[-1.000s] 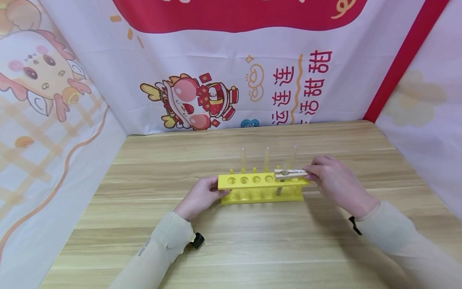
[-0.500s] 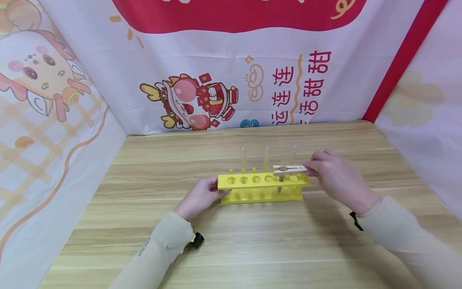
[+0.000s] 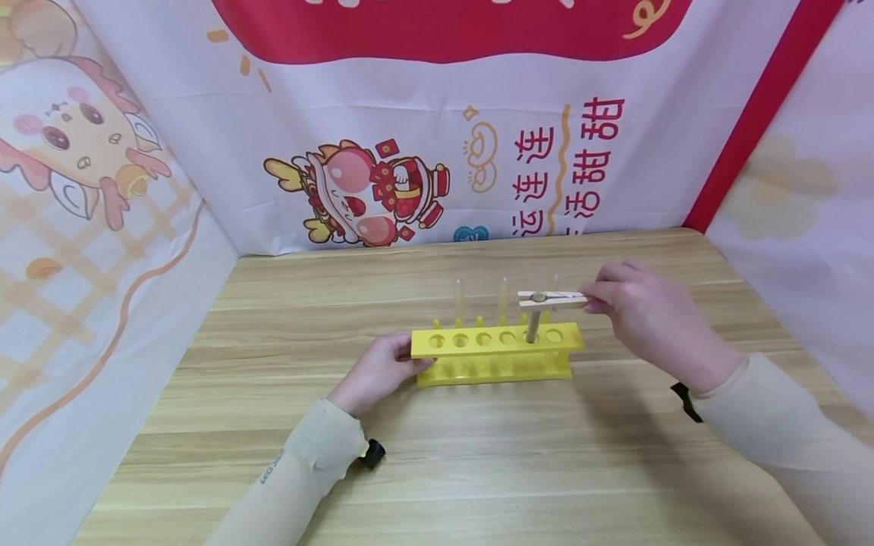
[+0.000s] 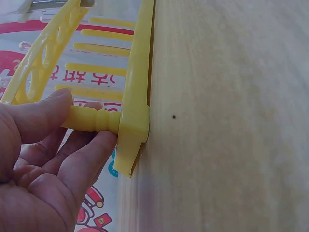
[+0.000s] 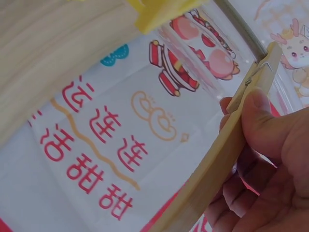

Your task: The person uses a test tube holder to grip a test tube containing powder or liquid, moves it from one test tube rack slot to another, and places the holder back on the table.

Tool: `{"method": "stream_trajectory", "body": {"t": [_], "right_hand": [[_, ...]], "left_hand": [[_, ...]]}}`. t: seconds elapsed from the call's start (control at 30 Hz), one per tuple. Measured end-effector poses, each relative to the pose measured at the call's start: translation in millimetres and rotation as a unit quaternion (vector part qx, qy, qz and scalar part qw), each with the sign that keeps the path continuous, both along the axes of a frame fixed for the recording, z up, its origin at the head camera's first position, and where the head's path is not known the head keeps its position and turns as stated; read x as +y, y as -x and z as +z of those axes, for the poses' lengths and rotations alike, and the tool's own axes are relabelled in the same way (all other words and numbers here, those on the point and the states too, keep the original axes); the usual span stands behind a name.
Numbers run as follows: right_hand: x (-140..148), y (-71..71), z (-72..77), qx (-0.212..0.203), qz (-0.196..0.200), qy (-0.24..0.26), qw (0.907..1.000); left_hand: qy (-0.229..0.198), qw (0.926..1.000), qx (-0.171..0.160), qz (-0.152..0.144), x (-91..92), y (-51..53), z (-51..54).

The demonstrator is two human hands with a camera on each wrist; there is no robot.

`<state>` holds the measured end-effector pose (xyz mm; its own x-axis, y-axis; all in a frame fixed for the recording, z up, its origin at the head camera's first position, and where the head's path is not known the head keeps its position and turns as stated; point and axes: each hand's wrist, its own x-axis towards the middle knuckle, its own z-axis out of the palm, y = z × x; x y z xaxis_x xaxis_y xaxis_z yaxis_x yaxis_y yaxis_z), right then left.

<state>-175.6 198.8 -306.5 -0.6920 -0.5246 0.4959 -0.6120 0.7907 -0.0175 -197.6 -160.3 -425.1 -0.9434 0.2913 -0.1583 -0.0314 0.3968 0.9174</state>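
My left hand (image 3: 379,373) grips the left end of the yellow test tube rack (image 3: 492,341); in the left wrist view, thumb and fingers (image 4: 89,159) are round its end post (image 4: 91,119). My right hand (image 3: 652,318) pinches a wooden clamp (image 3: 556,300), which is closed round the top of a dark-filled test tube (image 3: 533,326). That tube stands upright over the rack, its lower end at the fifth hole from the left. The right wrist view shows the thumb on the wooden clamp (image 5: 227,130) and the dark tube (image 5: 244,30) in its tip.
Behind the rack's holes, clear tubes (image 3: 459,299) stand upside down on pegs, one of them partly hidden by the clamp. The wooden table (image 3: 437,470) reaches back to a printed cloth (image 3: 410,98), with more cloth on both sides.
My right hand has risen with the clamp and the dark tube, so the tube's lower end has come up from the rack's base to the upper plate. My left hand has stayed put.
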Motion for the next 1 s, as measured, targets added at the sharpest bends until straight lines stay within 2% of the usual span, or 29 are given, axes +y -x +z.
{"method": "stream_trajectory", "body": {"t": [0.23,0.6,1.0], "right_hand": [[0.8,-0.6,17.1,0.015,0.013,0.005,0.9998],[10.4,-0.7,36.3,0.063,0.020,0.029,0.9974],[18.1,-3.7,47.0,0.071,0.014,0.037,0.9967]], "left_hand": [[0.003,1.0000,-0.004,0.001,-0.3,-0.4,-0.2],[-0.004,1.0000,-0.004,-0.003,0.1,-0.3,-0.1],[0.003,1.0000,-0.006,-0.002,-0.2,-1.2,1.2]]}}
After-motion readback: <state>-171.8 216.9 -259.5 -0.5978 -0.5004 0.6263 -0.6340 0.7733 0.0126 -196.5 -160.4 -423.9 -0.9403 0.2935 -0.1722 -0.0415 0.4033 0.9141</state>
